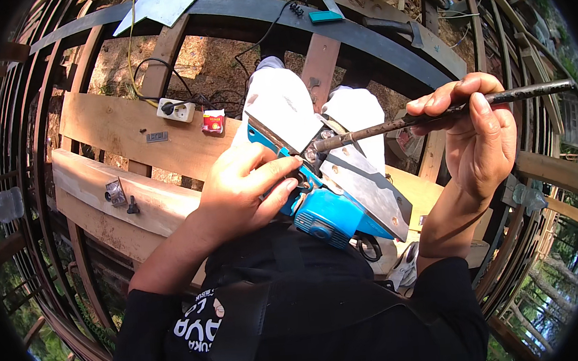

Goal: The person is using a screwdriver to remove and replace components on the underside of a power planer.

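Observation:
A blue electric hand planer (328, 208) lies across my lap, its flat metal sole (370, 188) facing up. My left hand (246, 183) grips its blue body near the cutter opening, with thumb and fingertips close to the rod's tip. A long dark metal rod (392, 126) is in my right hand (469, 124), raised at the right with the fingers pinched round it. Its lower end reaches the planer's opening between the sole plates; exactly what it meets there is too small to tell.
On the wooden bench (107, 123) at the left are a white socket block (177, 110), a red packet (213, 122), a small metal plate (156, 137), a metal piece (114, 193) and a black knob (132, 205). A teal-handled square (326, 17) and a hatchet (396, 29) lie beyond; cables hang between.

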`<act>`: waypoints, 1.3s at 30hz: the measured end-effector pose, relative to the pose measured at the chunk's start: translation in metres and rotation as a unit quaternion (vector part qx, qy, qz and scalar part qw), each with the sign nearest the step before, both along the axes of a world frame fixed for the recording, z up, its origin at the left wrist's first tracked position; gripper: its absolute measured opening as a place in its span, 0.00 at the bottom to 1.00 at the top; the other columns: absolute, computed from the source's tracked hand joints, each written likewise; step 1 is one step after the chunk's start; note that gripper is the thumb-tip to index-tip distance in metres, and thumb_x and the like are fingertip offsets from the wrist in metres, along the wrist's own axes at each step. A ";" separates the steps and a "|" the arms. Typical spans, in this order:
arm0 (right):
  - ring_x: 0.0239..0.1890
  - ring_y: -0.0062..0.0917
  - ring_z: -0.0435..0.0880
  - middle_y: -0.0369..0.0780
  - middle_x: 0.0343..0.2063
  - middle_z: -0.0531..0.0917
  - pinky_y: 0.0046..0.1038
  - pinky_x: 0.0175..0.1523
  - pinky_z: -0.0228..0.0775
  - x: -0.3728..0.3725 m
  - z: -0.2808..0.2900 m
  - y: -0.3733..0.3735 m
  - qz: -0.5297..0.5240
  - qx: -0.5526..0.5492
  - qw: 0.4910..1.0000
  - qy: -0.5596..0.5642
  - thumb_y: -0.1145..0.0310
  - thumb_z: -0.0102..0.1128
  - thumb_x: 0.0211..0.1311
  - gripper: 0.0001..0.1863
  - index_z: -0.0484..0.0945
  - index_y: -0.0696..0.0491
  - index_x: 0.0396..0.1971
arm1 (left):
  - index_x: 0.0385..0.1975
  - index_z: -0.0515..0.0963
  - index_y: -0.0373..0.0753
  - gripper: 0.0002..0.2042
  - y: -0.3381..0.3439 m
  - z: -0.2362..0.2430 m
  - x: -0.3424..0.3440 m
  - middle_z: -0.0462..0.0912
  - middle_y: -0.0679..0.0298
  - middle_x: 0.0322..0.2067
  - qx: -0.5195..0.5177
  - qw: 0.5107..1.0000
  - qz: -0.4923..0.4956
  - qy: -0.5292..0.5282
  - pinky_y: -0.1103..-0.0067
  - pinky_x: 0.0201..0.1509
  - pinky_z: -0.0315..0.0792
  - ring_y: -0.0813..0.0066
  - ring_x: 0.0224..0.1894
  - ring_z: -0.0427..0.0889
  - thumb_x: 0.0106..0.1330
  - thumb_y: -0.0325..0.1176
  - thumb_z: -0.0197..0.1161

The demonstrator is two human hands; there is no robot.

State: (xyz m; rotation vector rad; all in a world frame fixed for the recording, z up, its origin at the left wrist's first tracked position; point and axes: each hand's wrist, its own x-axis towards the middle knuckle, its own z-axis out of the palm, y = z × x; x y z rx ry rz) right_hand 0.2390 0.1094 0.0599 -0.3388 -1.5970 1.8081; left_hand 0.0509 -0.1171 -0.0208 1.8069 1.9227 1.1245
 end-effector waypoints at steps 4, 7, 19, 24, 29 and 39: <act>0.37 0.40 0.88 0.51 0.31 0.83 0.33 0.37 0.86 -0.005 -0.001 0.004 -0.027 0.009 0.997 -0.066 0.70 0.41 0.75 0.13 0.70 0.65 0.46 | 0.46 0.84 0.41 0.18 0.006 -0.005 0.003 0.76 0.64 0.27 0.001 0.999 0.012 -0.036 0.74 0.33 0.72 0.68 0.28 0.76 0.53 0.27 0.70; 0.35 0.38 0.88 0.51 0.30 0.83 0.30 0.35 0.86 -0.009 -0.006 0.008 -0.043 0.015 0.996 -0.079 0.70 0.43 0.76 0.12 0.71 0.65 0.44 | 0.46 0.85 0.42 0.19 0.010 -0.010 -0.003 0.75 0.65 0.26 0.016 0.999 -0.015 -0.037 0.74 0.31 0.70 0.69 0.27 0.75 0.51 0.24 0.70; 0.28 0.31 0.88 0.46 0.26 0.85 0.24 0.29 0.82 -0.031 -0.010 0.004 -0.088 0.032 0.988 -0.120 0.68 0.55 0.73 0.10 0.74 0.62 0.40 | 0.46 0.85 0.45 0.22 0.012 -0.023 -0.011 0.71 0.67 0.24 0.055 0.996 -0.073 -0.015 0.73 0.32 0.68 0.68 0.27 0.72 0.46 0.24 0.69; 0.27 0.29 0.88 0.46 0.25 0.85 0.23 0.27 0.81 -0.034 -0.012 -0.003 -0.132 0.026 0.984 -0.114 0.65 0.59 0.71 0.12 0.75 0.60 0.38 | 0.47 0.84 0.45 0.24 0.012 -0.025 -0.014 0.70 0.65 0.25 0.066 0.994 -0.088 -0.016 0.71 0.32 0.67 0.65 0.29 0.71 0.45 0.25 0.68; 0.26 0.27 0.87 0.45 0.25 0.85 0.22 0.27 0.79 -0.033 -0.016 -0.011 -0.133 0.030 0.988 -0.074 0.67 0.60 0.70 0.10 0.76 0.60 0.38 | 0.47 0.84 0.45 0.23 0.008 -0.025 -0.016 0.69 0.66 0.24 0.062 0.994 -0.090 -0.013 0.72 0.33 0.67 0.66 0.29 0.71 0.46 0.25 0.67; 0.28 0.23 0.87 0.43 0.25 0.85 0.21 0.28 0.78 -0.033 -0.015 0.000 -0.075 -0.007 0.991 -0.113 0.66 0.57 0.72 0.11 0.74 0.60 0.38 | 0.43 0.85 0.42 0.16 0.019 -0.018 -0.015 0.72 0.65 0.23 0.032 0.993 -0.109 -0.039 0.74 0.31 0.71 0.68 0.27 0.75 0.52 0.26 0.68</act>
